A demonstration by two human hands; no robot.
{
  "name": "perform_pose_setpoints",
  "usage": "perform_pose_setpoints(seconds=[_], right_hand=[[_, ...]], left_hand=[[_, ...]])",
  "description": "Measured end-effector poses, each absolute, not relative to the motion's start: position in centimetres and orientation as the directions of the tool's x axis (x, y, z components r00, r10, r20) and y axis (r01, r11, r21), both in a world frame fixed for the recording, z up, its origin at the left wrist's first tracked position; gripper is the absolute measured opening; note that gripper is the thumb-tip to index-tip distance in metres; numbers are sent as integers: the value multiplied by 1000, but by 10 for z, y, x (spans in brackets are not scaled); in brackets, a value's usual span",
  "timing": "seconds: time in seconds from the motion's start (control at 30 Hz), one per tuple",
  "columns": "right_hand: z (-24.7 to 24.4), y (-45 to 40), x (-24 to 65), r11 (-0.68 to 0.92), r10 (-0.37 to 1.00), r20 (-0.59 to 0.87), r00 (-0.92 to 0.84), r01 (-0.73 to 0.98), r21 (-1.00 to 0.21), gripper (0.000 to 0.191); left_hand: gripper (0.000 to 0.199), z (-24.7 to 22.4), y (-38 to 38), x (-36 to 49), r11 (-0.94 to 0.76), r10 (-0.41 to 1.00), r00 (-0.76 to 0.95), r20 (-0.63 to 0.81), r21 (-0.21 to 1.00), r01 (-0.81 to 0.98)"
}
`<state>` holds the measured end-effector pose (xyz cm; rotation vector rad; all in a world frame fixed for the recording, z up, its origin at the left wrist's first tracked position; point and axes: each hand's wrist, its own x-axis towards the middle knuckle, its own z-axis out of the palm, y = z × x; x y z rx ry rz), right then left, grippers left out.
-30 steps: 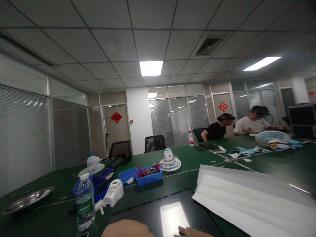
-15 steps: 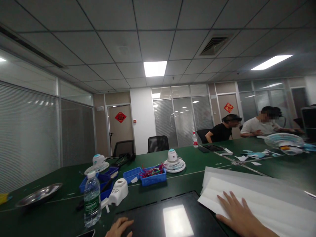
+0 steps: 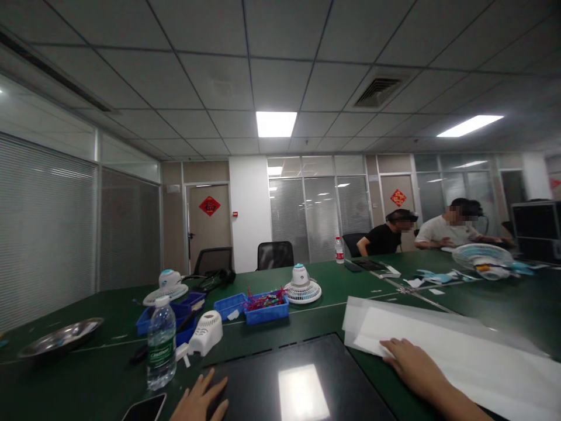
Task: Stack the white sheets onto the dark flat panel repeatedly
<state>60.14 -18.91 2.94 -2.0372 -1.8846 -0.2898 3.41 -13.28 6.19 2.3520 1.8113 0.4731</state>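
Observation:
My left hand [image 3: 199, 399] rests with fingers spread at the left edge of a flat black panel [image 3: 245, 386], whose glossy face reflects the ceiling light. To the right, my right hand [image 3: 414, 365] has its fingers drawn together at the near edge of white paper sheets [image 3: 464, 351]; the thumb is partly hidden. The sheets lie overlapped and slightly creased, with a more translucent one behind. A phone [image 3: 144, 408] lies left of my left hand, and a clear water bottle [image 3: 161, 351] with a green label stands just beyond it.
Beyond the panel are a white plastic housing [image 3: 207, 332], a blue bin [image 3: 267, 314] of red wires, and small white fans [image 3: 302, 286]. A metal tray [image 3: 61, 339] lies far left. Two people [image 3: 451, 231] sit across the green table, near a fan cage [image 3: 482, 257].
My right hand's fingers have gone from spread flat to drawn together at the paper's edge. My left hand has shifted left and spread its fingers. The view has turned slightly right.

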Motion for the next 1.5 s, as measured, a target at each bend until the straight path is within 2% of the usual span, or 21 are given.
perform_pose_setpoints(seconds=[0.37,0.5,0.6,0.73,0.83,0.93,1.03,1.1,1.13,1.23,1.3,1.4,1.5], right_hand=[[39,-201,563,-158,854,472,217,974,-161,26],[55,-212,547,-217,794,534,291,956,-198,30],[68,-218,533,-218,777,569,268,963,-156,38],[71,-228,501,-59,825,555,101,994,-94,39],[70,-243,464,219,856,493,-156,973,-72,36],[70,-258,435,516,816,372,-442,847,-125,45],[70,-263,426,707,704,292,-648,679,-198,55],[69,-260,430,731,676,337,-655,655,-194,54],[69,-258,433,693,703,381,-601,700,-173,51],[69,-252,439,423,829,445,-338,900,-104,43],[70,-253,441,351,873,388,-295,933,-80,43],[71,-257,443,544,822,295,-488,826,-147,45],[68,-252,451,705,708,303,-638,663,-252,51]], left_hand=[[67,59,-139,44,-184,982,166,85,284,941],[68,52,-138,51,-207,977,183,109,282,937],[69,44,-129,50,-240,969,209,134,300,923],[70,40,-122,49,-282,958,250,139,303,910],[70,42,-121,51,-277,960,253,117,288,917],[70,40,-119,54,-282,959,255,127,281,918],[69,34,-114,54,-289,956,261,131,287,913],[68,31,-111,55,-295,955,266,135,297,908],[68,30,-111,55,-295,955,265,135,303,906],[71,33,-113,60,-285,958,258,125,324,902],[76,37,-116,64,-279,960,255,114,330,902],[82,40,-118,70,-273,962,254,99,325,906],[88,38,-116,72,-277,961,263,89,299,913]])
